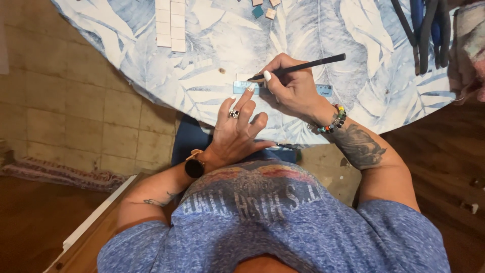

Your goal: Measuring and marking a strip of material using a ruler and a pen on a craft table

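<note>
On the near edge of the round worktop (353,45), which is draped in a blue-and-white leaf-print cloth, a pale blue ruler (323,90) lies flat and runs parallel to that edge. It looks thin, stiff and light, the sort of strip that would skid on the cloth unless pressed down. The flat top face near its left end is the sensible place to pin it. The left hand (237,129) does just that: two extended fingertips bear on the ruler's left end, the other fingers curled loosely, so its grip closes on nothing. The right hand (293,88) crosses over the ruler's middle and hides it. Its grip is pinched around a slim black pencil (308,65) low on the shaft, tip down at the ruler's far edge, where a small white square tile (243,77) seems to sit. The pencil is light and rigid, and the low hold gives fine control. The tile is probably hard, smooth and chippable at the corners.

Towards the far left edge of the worktop lies a sheet of white tiles (171,24) in neat rows, well apart from the hands. At the far edge, near the middle, are a few loose coloured tiles (264,7). At the far right edge rest dark-handled pliers or nippers (427,30), with a bunched cloth (470,45) beside them. None of these crowds the ruler. Only the right wrist, with its beaded bracelet (333,121), blocks access from the right.
</note>
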